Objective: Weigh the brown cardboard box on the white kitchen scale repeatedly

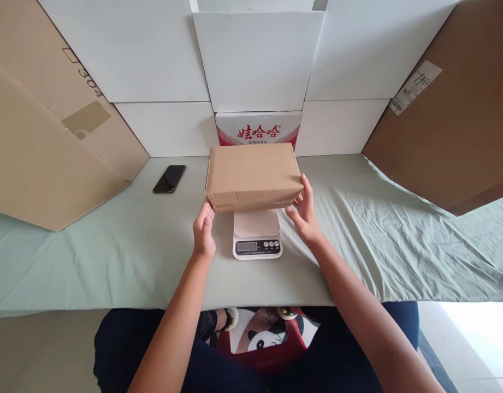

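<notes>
Between my two hands is a closed brown cardboard box (253, 169), gripped at its lower sides. My left hand (204, 229) holds the near left corner, its fingers partly hidden under the edge. At the near right corner my right hand (305, 213) has its fingers around the box's side. Below the box stands a white kitchen scale (257, 234), its dark panel with a display and buttons facing me. The box covers the far part of the scale, so I cannot tell whether they touch.
A black smartphone (169, 179) lies on the green tablecloth (124, 251) to the left. Behind the box stands a white and red carton (259, 126) against white panels (257, 60). Large cardboard sheets rise at the left (50, 136) and right (456, 120).
</notes>
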Demonstrator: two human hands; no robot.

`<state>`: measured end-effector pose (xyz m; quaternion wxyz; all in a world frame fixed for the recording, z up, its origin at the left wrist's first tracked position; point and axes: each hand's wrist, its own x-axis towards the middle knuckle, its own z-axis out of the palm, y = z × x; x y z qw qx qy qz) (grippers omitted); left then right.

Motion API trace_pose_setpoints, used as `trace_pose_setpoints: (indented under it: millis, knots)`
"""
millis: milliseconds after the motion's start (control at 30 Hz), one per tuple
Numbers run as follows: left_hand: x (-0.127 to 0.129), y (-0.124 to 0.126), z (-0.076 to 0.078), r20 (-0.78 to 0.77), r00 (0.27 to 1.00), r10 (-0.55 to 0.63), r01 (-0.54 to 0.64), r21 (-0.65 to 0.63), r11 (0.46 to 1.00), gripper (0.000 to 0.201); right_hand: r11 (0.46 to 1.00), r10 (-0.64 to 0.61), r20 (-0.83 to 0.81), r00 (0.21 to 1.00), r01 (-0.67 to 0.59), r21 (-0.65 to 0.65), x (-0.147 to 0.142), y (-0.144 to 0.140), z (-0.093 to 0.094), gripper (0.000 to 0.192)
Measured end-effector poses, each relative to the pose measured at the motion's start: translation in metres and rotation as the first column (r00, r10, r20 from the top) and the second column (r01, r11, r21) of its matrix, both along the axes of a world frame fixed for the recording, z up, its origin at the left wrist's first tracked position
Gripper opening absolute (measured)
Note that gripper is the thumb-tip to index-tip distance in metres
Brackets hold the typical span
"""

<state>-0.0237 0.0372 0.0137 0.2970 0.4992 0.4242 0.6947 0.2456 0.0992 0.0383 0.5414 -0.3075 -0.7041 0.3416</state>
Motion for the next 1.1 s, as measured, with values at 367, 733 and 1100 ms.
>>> trace_pose_setpoints:
  millis: [367, 733, 1100]
  knots:
    - [0.008, -0.054, -0.012, 0.02, 1.0, -0.018, 0.02, -0.084, 0.996, 0.084, 0.996, -0.088, -0.023, 0.996, 0.088, -0.015, 0.013, -0.054, -0.016, 0.072]
    - [0.006, -0.055, -0.015, 0.01, 0.999, -0.046, 0.047, -0.108, 0.993, 0.082, 0.995, -0.079, -0.027, 0.997, 0.077, -0.057, 0.013, -0.055, -0.01, 0.067]
    - [0.005, -0.057, -0.015, 0.006, 0.998, -0.07, 0.07, -0.148, 0.986, 0.084, 0.989, -0.089, -0.04, 0.995, 0.083, -0.124, 0.013, -0.057, -0.007, 0.067]
